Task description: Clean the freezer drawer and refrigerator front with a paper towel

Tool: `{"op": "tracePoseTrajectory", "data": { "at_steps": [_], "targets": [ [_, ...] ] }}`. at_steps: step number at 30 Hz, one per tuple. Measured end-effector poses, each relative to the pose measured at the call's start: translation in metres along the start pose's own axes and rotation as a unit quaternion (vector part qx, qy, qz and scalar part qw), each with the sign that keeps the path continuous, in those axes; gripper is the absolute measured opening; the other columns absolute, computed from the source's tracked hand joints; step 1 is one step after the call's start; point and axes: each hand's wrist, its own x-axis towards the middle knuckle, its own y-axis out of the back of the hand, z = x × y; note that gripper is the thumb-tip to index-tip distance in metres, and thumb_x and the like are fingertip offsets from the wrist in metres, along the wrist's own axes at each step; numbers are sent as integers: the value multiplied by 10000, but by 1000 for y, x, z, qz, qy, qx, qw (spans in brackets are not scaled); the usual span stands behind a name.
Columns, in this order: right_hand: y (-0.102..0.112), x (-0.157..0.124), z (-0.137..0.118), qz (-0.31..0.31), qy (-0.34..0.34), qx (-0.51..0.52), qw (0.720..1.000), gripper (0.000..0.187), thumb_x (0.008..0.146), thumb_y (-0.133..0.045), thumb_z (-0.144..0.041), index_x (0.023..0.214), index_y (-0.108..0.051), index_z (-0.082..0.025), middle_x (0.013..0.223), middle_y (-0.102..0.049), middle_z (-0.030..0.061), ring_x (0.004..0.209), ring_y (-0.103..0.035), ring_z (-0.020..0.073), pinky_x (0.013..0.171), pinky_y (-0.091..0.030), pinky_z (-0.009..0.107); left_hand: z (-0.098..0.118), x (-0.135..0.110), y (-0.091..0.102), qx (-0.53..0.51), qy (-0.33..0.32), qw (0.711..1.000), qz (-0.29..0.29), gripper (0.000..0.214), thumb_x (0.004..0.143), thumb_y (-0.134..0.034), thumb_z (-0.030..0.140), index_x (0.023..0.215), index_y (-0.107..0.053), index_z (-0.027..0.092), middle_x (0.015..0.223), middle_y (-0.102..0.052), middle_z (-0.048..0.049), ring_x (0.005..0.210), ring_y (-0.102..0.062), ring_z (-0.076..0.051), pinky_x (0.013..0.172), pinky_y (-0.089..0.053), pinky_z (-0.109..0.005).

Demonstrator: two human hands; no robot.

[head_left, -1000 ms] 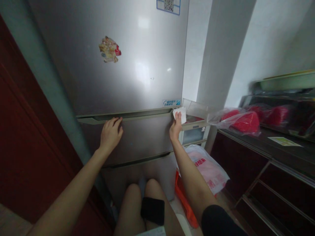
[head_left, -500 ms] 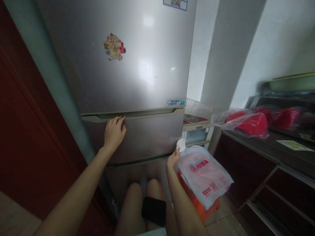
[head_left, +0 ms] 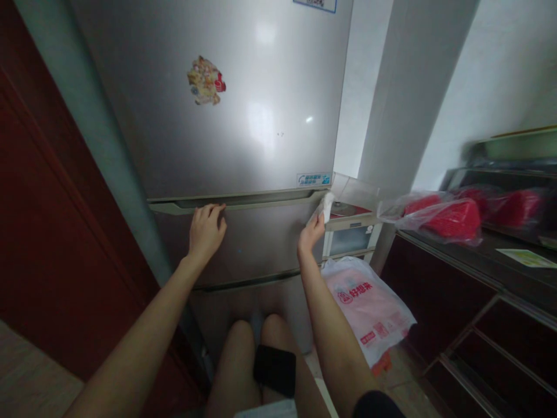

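A silver refrigerator (head_left: 261,139) fills the middle of the head view, its doors closed. My left hand (head_left: 206,229) has its fingers hooked over the recessed handle (head_left: 261,200) along the top edge of the middle door. At that door's upper right corner is my right hand (head_left: 311,232), closed on a white wipe (head_left: 327,204) that looks folded. The wipe lies against or very close to the door's right edge; exact contact is hard to tell.
To the right, a white plastic bag (head_left: 369,307) with red print covers an orange stool (head_left: 383,361). Red items in clear plastic (head_left: 452,217) lie on the dark counter (head_left: 500,255). A black phone-like object (head_left: 275,370) rests on my lap. A red-brown door (head_left: 56,220) stands left.
My right hand has moved up along the door's right edge with the wipe, from the lower right to the upper corner. My left hand stays at the handle.
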Motion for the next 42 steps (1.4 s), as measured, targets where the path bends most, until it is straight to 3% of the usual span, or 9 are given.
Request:
{"op": "tracePoseTrajectory", "data": {
  "at_steps": [4, 7, 10, 15, 21, 27, 35, 38, 42],
  "targets": [
    [-4, 8, -17, -71, 109, 19, 991, 518, 938, -275, -222, 1397, -494, -123, 1457, -497, 101, 1419, -363, 167, 1191, -265, 386, 1, 1, 1, 9, 1, 1000, 3, 386, 894, -469, 204, 1247, -601, 119, 1195, -620, -137, 1152, -534, -305, 1123, -354, -481],
    [12, -10, 2, -132, 163, -14, 978, 566, 905, -241, -128, 1417, -479, -164, 1489, -462, 59, 1457, -282, 136, 1217, -198, 412, 0, 1, 0, 11, 1, 1000, 2, 380, 892, -470, 199, 1236, -603, 107, 1188, -620, -142, 1146, -533, -305, 1111, -372, -470],
    [35, -40, 39, -153, 110, -34, 981, 613, 861, -255, -82, 1428, -464, -180, 1507, -436, 40, 1465, -257, 131, 1219, -184, 421, 0, 1, 0, 9, -2, 1000, 3, 380, 896, -462, 199, 1241, -596, 115, 1192, -618, -141, 1153, -530, -301, 1120, -362, -475],
    [67, -100, 93, -112, 14, -43, 993, 553, 914, -253, -215, 1392, -485, -62, 1460, -475, 160, 1430, -346, 209, 1181, -246, 473, -1, 0, -1, 9, 3, 1000, 5, 377, 894, -463, 198, 1238, -595, 118, 1194, -615, -139, 1153, -529, -299, 1120, -362, -475],
    [77, -151, 108, -56, -98, -51, 992, 572, 882, -319, -350, 1293, -567, -40, 1320, -586, 236, 1305, -508, 300, 1087, -371, 524, 0, 0, -1, 6, -3, 1000, 4, 384, 895, -464, 191, 1248, -589, 105, 1203, -614, -153, 1151, -522, -308, 1084, -400, -476],
    [42, -114, 68, 25, -135, -34, 990, 591, 896, -318, -407, 1255, -571, -11, 1284, -585, 289, 1253, -537, 331, 1073, -379, 507, 0, 0, -2, 8, 0, 1000, 6, 394, 894, -471, 195, 1261, -583, 108, 1207, -609, -150, 1150, -519, -307, 1070, -413, -464],
    [-17, -33, -25, -26, 19, 48, 998, 520, 953, -288, -304, 1381, -509, -109, 1426, -524, 124, 1384, -418, 184, 1165, -305, 403, 1, 0, 0, 9, 2, 1000, 3, 393, 893, -457, 198, 1253, -588, 106, 1199, -610, -157, 1142, -520, -315, 1022, -448, -458],
    [-13, -32, -24, -86, 112, 30, 989, 520, 952, -256, -220, 1419, -473, -149, 1464, -490, 90, 1435, -337, 156, 1189, -259, 417, 1, 0, 0, 12, 3, 1000, 3, 392, 891, -454, 198, 1247, -590, 107, 1203, -607, -156, 1142, -520, -317, 1024, -443, -458],
    [15, -58, 14, -168, 161, -61, 971, 587, 909, -231, -117, 1451, -434, -217, 1485, -469, 41, 1466, -259, 136, 1210, -190, 459, 1, 0, -1, 6, 7, 1000, 3, 387, 885, -454, 199, 1245, -585, 142, 1202, -602, -137, 1155, -518, -313, 1027, -439, -458]
  ]
}}
